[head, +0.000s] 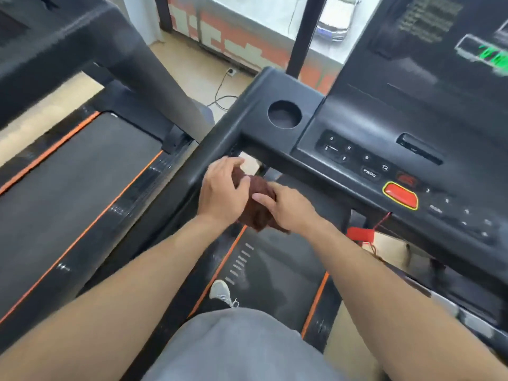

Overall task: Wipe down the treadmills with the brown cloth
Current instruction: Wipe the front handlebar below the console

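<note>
Brown cloth (pixel 258 207) bunched, nubby terry, held between both hands just under console's left edge; left hand (pixel 224 191) and right hand (pixel 288 207) both gripping it; treadmill (pixel 354 127) matte black plastic, round cupholder (pixel 284 114), glossy red stop button (pixel 400 195).

A tan floor (pixel 187 86) carries a cable (pixel 221 89) running to a socket (pixel 231 71); beyond a dark post (pixel 302 34), daylight shows a parked car (pixel 336 20).
</note>
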The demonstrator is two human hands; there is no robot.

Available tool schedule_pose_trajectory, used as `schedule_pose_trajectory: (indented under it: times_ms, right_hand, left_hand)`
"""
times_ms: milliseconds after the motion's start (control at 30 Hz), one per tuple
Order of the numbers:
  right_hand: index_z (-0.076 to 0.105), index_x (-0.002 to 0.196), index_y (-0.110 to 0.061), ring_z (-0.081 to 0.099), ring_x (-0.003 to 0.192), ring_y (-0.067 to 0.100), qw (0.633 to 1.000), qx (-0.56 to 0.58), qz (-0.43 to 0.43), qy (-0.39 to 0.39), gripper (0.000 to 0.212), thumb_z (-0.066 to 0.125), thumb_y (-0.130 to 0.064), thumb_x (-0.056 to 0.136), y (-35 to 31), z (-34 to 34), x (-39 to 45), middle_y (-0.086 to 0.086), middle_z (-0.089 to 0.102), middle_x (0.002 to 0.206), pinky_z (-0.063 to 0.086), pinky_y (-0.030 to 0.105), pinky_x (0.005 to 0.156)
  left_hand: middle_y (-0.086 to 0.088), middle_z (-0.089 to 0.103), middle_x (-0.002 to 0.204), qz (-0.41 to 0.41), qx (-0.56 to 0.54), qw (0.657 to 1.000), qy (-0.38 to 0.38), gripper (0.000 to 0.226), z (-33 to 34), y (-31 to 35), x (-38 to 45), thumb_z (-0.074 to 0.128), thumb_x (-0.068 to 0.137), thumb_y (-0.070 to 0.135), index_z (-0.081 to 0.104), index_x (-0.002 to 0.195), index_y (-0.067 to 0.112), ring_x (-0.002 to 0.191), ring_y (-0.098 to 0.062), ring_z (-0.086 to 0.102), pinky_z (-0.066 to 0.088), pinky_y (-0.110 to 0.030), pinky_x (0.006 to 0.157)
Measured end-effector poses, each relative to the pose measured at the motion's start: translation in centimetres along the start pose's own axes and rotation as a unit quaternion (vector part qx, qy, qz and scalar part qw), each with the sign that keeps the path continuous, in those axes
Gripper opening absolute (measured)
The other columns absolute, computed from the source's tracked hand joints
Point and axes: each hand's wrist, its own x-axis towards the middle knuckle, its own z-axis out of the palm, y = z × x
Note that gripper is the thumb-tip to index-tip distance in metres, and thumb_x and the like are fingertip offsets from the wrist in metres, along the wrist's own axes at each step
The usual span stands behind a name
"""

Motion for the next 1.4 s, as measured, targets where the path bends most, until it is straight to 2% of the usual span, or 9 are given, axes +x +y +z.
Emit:
schedule_pose_trajectory:
  times_ms: [200,300,467,667,833,900,1033,1200,1400]
  right_hand:
    - [0.068,0.114,-0.027,0.064,0.073,0.006,0.944,0.292,-0.014,0.152,0.016,0.059,-0.021,0.101,2.4,-0.2,-7.1,-0.019,0.069,0.079,0.051,0.032,0.077]
    - [0.067,0.118,-0.016,0.066,0.091,0.001,0.902,0.392,-0.004,0.181,0.022,0.057,-0.005,0.103,4.1,-1.4,-11.8,-0.015,0.071,0.098,0.049,0.022,0.086]
    - [0.064,0.126,-0.015,0.070,0.090,0.009,0.855,0.474,0.016,0.208,0.032,0.054,0.003,0.102,6.9,-2.7,-19.4,-0.003,0.073,0.104,0.055,0.020,0.078]
    - [0.065,0.125,-0.023,0.068,0.106,0.015,0.824,0.531,-0.037,0.193,0.040,0.059,0.003,0.095,10.6,-4.7,-28.2,-0.001,0.071,0.115,0.055,0.030,0.092]
    - [0.065,0.124,-0.022,0.066,0.109,0.016,0.842,0.518,-0.049,0.145,0.047,0.062,0.007,0.087,14.3,-5.6,-33.8,-0.004,0.070,0.114,0.051,0.033,0.102]
    - [0.065,0.125,-0.029,0.066,0.114,0.023,0.856,0.498,-0.040,0.130,0.049,0.064,0.001,0.086,15.8,-5.6,-35.6,0.000,0.070,0.119,0.051,0.043,0.106]
    - [0.063,0.126,-0.035,0.067,0.114,0.024,0.857,0.499,-0.023,0.129,0.056,0.067,0.000,0.083,18.8,-6.0,-38.4,0.000,0.070,0.119,0.053,0.048,0.103]
    - [0.059,0.133,-0.028,0.067,0.112,0.017,0.872,0.468,-0.016,0.140,0.064,0.067,0.002,0.077,21.9,-7.4,-41.2,-0.005,0.070,0.119,0.056,0.027,0.090]
    - [0.060,0.130,-0.026,0.066,0.114,0.008,0.866,0.429,0.014,0.257,0.081,0.052,0.033,0.076,23.0,-10.9,-40.5,-0.015,0.071,0.120,0.052,0.027,0.096]
  left_hand:
    - [-0.008,0.055,0.146,0.022,0.326,0.930,-0.167,0.087,2.1,0.8,2.3,0.023,0.093,0.078,0.062,0.135,0.012,0.152,-0.033,0.022,-0.006,-0.050,0.124]
    - [0.000,0.063,0.133,0.031,0.314,0.922,-0.224,0.102,3.8,2.9,0.3,0.005,0.078,0.094,0.072,0.118,0.029,0.147,-0.031,0.029,-0.011,-0.050,0.123]
    - [-0.003,0.068,0.089,0.014,0.003,0.978,-0.208,0.070,7.1,7.4,-6.3,0.038,0.088,0.081,0.067,0.085,0.017,0.093,-0.024,0.063,0.041,-0.050,0.105]
    - [0.004,0.073,0.098,-0.167,-0.120,0.962,-0.180,0.042,10.4,12.2,-14.4,0.048,0.098,0.062,0.067,0.099,0.025,0.099,-0.020,0.068,0.056,-0.039,0.084]
    - [-0.011,0.071,0.125,-0.385,-0.330,0.764,-0.398,0.054,12.8,16.7,-22.2,0.042,0.100,0.057,0.073,0.120,0.018,0.120,-0.031,0.065,0.045,-0.050,0.106]
    - [-0.016,0.069,0.129,-0.388,-0.370,0.733,-0.419,0.047,13.6,17.8,-24.4,0.042,0.105,0.043,0.070,0.126,0.012,0.121,-0.033,0.063,0.044,-0.053,0.108]
    - [-0.014,0.077,0.087,-0.358,-0.339,0.811,-0.316,0.027,15.4,18.8,-26.7,0.054,0.102,0.018,0.075,0.091,0.006,0.071,-0.018,0.072,0.057,-0.026,0.065]
    - [-0.010,0.076,0.114,-0.234,-0.311,0.898,-0.207,0.041,14.8,19.1,-24.9,0.077,0.081,0.035,0.076,0.114,0.012,0.111,-0.029,0.071,0.051,-0.049,0.103]
    - [0.012,0.077,0.109,-0.051,-0.199,0.950,-0.236,0.032,15.4,22.5,-19.3,0.068,0.090,0.043,0.074,0.115,0.024,0.107,-0.008,0.070,0.053,-0.041,0.101]
